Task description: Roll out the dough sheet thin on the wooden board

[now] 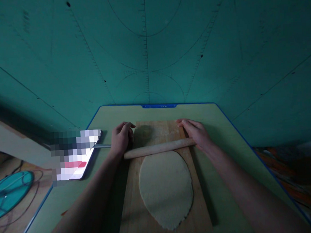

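Note:
A wooden board lies lengthwise in front of me, with a flat, uneven oval of rolled-out dough on its nearer part. Across the board, at the dough's far edge, rests a wooden rolling pin, slightly slanted. My left hand is closed at the board's far left edge, just beyond the pin's left end. My right hand has its fingers bent onto the far right edge of the board; the pin's right end meets the base of this hand. The undersides of both hands are hidden.
The pale table has a blue rim and stands against a green marked wall. Left of my forearm lies a lit-screen device, partly blurred out, with a thin metal strip beside it. A turquoise round object and cables are at far left.

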Action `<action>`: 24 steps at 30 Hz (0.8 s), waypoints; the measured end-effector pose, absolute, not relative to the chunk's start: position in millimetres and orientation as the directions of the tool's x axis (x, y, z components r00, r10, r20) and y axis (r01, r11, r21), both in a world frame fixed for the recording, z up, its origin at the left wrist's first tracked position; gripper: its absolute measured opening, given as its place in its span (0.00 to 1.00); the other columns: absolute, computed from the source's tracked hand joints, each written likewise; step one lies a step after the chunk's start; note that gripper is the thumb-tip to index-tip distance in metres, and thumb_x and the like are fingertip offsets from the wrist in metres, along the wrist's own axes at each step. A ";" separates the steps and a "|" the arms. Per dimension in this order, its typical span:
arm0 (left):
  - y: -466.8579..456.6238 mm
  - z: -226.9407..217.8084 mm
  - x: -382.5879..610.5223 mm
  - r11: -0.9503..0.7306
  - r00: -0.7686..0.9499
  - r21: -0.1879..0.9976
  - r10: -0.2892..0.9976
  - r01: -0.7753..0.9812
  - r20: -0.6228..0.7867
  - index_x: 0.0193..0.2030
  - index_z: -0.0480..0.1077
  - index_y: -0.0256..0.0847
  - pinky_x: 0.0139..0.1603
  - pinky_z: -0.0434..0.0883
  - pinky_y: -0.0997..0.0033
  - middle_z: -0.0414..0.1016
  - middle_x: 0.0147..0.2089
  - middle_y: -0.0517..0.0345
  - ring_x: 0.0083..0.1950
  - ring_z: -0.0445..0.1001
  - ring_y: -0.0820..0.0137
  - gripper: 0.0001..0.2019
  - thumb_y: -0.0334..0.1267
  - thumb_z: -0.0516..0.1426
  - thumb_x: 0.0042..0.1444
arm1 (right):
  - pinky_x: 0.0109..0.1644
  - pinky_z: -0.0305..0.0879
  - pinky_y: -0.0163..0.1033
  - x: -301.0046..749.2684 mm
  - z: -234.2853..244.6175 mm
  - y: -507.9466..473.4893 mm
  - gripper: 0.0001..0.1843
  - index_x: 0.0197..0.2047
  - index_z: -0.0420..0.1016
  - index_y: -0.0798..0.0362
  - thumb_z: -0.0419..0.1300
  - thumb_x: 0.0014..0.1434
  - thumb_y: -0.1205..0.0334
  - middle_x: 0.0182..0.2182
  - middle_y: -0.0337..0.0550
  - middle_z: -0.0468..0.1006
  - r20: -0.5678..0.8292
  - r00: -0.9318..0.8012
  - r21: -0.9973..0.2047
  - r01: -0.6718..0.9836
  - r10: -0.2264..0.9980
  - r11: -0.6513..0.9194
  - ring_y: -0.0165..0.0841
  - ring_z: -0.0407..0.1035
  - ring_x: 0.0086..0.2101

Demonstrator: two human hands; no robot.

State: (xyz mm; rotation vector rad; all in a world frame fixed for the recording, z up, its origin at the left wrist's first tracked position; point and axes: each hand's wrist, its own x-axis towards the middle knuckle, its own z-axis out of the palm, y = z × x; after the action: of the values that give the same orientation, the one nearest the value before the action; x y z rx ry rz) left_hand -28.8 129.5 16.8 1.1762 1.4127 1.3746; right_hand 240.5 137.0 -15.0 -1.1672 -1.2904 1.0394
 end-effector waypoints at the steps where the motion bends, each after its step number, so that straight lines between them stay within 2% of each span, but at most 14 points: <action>1: 129.5 16.9 -28.7 -0.028 -0.229 0.997 0.972 0.076 0.045 0.23 0.69 0.41 0.14 0.57 0.78 0.61 0.13 0.67 0.13 0.60 0.77 0.08 0.41 0.55 0.47 | 0.63 0.60 0.51 240.5 -15.8 137.4 0.21 0.27 0.78 0.47 0.62 0.55 0.37 0.42 0.43 0.84 0.147 0.045 -0.988 0.063 0.988 0.144 0.41 0.73 0.51; 4: 129.6 16.5 -28.5 -0.016 -0.230 0.997 0.973 0.073 0.033 0.23 0.69 0.41 0.13 0.56 0.77 0.61 0.14 0.67 0.13 0.60 0.76 0.08 0.41 0.55 0.48 | 0.63 0.60 0.51 241.1 -18.4 139.1 0.22 0.26 0.78 0.48 0.61 0.56 0.38 0.41 0.45 0.83 0.144 0.052 -0.989 0.047 0.988 0.141 0.41 0.74 0.50; 10: 130.9 13.1 -29.3 -0.030 -0.212 0.996 0.976 0.079 0.046 0.24 0.68 0.41 0.14 0.57 0.77 0.61 0.14 0.68 0.13 0.60 0.76 0.08 0.42 0.55 0.48 | 0.60 0.64 0.50 243.3 -22.2 141.2 0.21 0.38 0.81 0.48 0.60 0.57 0.40 0.43 0.44 0.83 0.131 0.025 -0.988 0.087 0.991 0.129 0.41 0.74 0.50; 15: 131.6 12.4 -31.1 -0.010 -0.199 0.998 0.980 0.062 0.022 0.24 0.69 0.41 0.13 0.57 0.77 0.61 0.14 0.68 0.13 0.61 0.76 0.08 0.42 0.55 0.48 | 0.60 0.65 0.51 244.6 -20.5 139.9 0.13 0.40 0.81 0.45 0.58 0.54 0.56 0.44 0.41 0.82 0.198 -0.006 -0.962 0.191 0.980 0.196 0.40 0.73 0.49; 20: 132.6 11.1 -32.3 -0.002 -0.207 0.999 0.978 0.034 0.010 0.23 0.69 0.41 0.14 0.59 0.77 0.61 0.14 0.67 0.14 0.61 0.76 0.08 0.41 0.56 0.47 | 0.63 0.63 0.51 243.6 -17.0 135.5 0.19 0.38 0.83 0.44 0.54 0.49 0.67 0.49 0.41 0.78 0.377 -0.024 -0.824 0.446 0.926 0.348 0.40 0.70 0.54; 24: 132.3 12.4 -31.9 -0.001 -0.201 0.999 0.979 0.048 0.011 0.24 0.69 0.41 0.14 0.59 0.77 0.63 0.15 0.67 0.14 0.62 0.76 0.08 0.42 0.56 0.47 | 0.64 0.62 0.55 240.5 -13.6 128.5 0.23 0.43 0.84 0.43 0.53 0.51 0.69 0.53 0.42 0.78 0.411 -0.115 -0.689 0.611 0.904 0.391 0.41 0.69 0.55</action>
State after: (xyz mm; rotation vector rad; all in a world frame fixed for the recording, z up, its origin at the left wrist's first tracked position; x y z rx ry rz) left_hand -31.9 132.3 12.4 1.1464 1.3915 1.3386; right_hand 240.5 128.5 -13.6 -1.3145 -1.8240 0.4478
